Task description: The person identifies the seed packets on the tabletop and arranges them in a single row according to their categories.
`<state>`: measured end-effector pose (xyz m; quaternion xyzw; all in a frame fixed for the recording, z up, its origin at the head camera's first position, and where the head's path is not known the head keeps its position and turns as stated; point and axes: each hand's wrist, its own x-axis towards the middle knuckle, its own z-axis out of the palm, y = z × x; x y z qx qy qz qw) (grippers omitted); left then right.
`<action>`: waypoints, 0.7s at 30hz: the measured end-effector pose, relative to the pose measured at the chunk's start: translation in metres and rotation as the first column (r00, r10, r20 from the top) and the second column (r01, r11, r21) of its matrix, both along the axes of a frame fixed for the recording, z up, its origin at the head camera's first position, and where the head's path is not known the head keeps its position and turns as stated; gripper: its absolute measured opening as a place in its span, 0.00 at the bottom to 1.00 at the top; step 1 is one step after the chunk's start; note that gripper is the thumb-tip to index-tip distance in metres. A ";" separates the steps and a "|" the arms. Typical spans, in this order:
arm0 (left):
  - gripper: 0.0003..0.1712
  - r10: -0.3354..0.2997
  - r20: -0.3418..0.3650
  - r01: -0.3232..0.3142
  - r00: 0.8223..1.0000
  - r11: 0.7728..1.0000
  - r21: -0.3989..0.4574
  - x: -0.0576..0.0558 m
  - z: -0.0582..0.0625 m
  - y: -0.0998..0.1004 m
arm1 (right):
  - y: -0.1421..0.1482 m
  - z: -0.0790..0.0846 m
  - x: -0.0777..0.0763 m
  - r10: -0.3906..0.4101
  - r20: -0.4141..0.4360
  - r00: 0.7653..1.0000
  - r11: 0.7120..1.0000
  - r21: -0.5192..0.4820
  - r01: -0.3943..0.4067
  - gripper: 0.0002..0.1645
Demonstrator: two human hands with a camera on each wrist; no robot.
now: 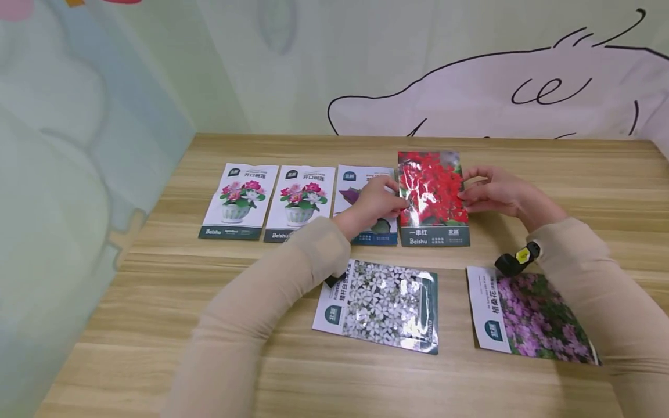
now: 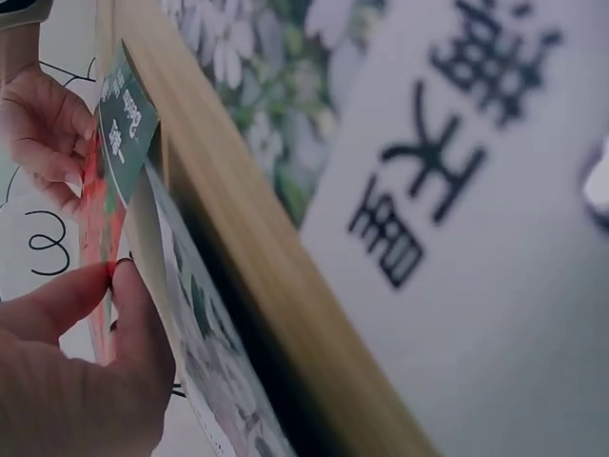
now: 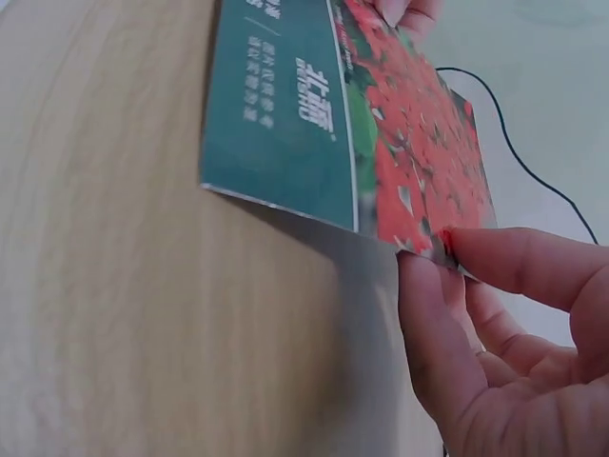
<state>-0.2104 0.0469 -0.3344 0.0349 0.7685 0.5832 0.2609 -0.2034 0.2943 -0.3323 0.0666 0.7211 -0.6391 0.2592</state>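
Note:
A seed packet with red flowers (image 1: 432, 188) is held by its two side edges, at the right end of the back row. My left hand (image 1: 373, 206) pinches its left edge between thumb and finger, and the forearm passes over other packets. On the opposite edge my right hand (image 1: 496, 194) pinches it too, seen close in the right wrist view, where the packet's green lower band (image 3: 285, 124) stands off the table. Partly hidden under the left hand lies a purple-flower packet (image 1: 384, 238).
Two lotus packets, one at far left (image 1: 237, 203) and one beside it (image 1: 300, 197), continue the row. Nearer lie a white-flower packet (image 1: 384, 302) and a pink-purple-flower packet (image 1: 538, 319), the latter partly under the right sleeve. A printed wall (image 1: 292, 75) stands behind the wooden table (image 1: 334, 377).

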 end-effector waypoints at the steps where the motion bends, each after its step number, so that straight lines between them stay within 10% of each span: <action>1: 0.17 -0.010 -0.023 0.009 1.000 1.000 -0.025 0.000 -0.001 0.000 | 0.000 -0.001 0.000 0.003 -0.005 1.000 1.000 0.014 -0.003 0.13; 21: 0.18 -0.093 -0.161 0.052 0.983 0.969 -0.243 -0.007 0.004 0.000 | -0.007 -0.009 0.001 -0.024 -0.020 0.999 0.983 0.182 0.028 0.24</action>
